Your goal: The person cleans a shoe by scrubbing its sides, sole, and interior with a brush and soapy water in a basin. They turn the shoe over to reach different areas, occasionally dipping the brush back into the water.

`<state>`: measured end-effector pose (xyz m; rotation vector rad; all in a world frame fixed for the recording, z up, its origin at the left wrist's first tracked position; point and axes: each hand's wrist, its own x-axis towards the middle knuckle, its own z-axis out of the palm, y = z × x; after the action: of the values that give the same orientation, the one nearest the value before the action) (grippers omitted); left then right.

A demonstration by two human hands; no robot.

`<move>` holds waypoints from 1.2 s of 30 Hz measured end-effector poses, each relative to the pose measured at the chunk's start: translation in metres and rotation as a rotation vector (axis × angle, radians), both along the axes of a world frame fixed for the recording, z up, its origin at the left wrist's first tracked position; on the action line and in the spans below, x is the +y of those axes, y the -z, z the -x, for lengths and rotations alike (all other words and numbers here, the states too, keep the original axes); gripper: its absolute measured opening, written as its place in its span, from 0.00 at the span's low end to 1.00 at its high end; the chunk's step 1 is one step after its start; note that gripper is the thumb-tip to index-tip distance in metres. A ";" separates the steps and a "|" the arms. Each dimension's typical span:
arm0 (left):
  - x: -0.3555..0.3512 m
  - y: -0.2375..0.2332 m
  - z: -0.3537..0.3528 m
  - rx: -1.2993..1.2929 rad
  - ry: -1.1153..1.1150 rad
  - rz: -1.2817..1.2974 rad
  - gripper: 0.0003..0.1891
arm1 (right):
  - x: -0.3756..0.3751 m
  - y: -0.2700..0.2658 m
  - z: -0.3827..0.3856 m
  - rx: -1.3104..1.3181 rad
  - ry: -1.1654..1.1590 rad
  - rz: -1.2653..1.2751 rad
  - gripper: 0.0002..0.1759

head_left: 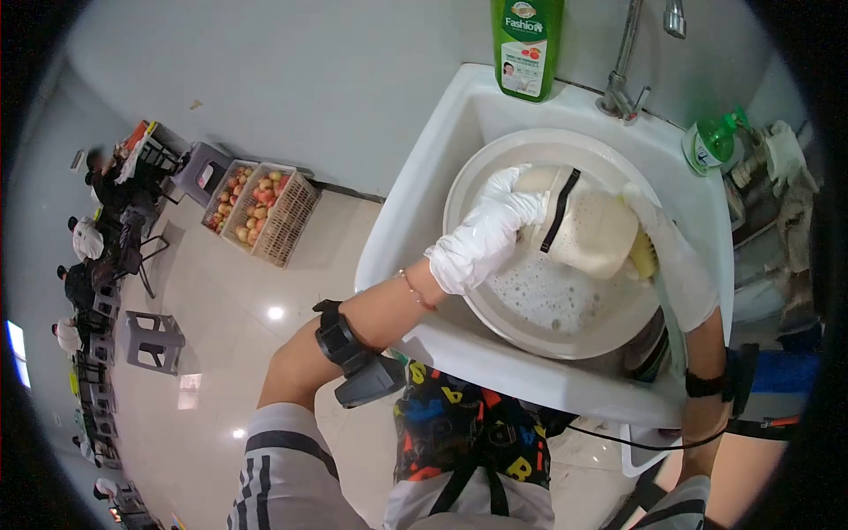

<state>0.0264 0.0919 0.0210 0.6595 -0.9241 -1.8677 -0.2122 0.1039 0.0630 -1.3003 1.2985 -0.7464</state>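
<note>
A cream cap-like fabric piece [596, 231] with a black strip is held over soapy water in a white round basin [468, 177]. My left hand [503, 216], in a white glove, closes on its left side, fingers partly hidden by the cloth. On the right, my right hand [669, 247], also gloved in white, bends around a yellow scrubbing brush [646, 256] against the fabric. Part of the brush is hidden by the hand. Foam and bubbles float below the fabric.
The basin stands in a white sink [415, 203] under a metal faucet [621, 93]. A green bottle [527, 49] is on the back rim, and a green spray bottle [714, 141] at right. Fruit crates [281, 221] and a grey stool [152, 340] are left; several people sit farther off.
</note>
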 end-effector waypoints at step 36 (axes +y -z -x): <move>0.018 -0.009 -0.007 -0.312 0.186 0.114 0.27 | -0.006 0.053 0.005 -0.204 0.011 -0.042 0.21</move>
<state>0.0331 0.1097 0.0303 0.8330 -1.3229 -1.8877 -0.2173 0.0975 0.0103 -1.1523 1.1524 -0.8322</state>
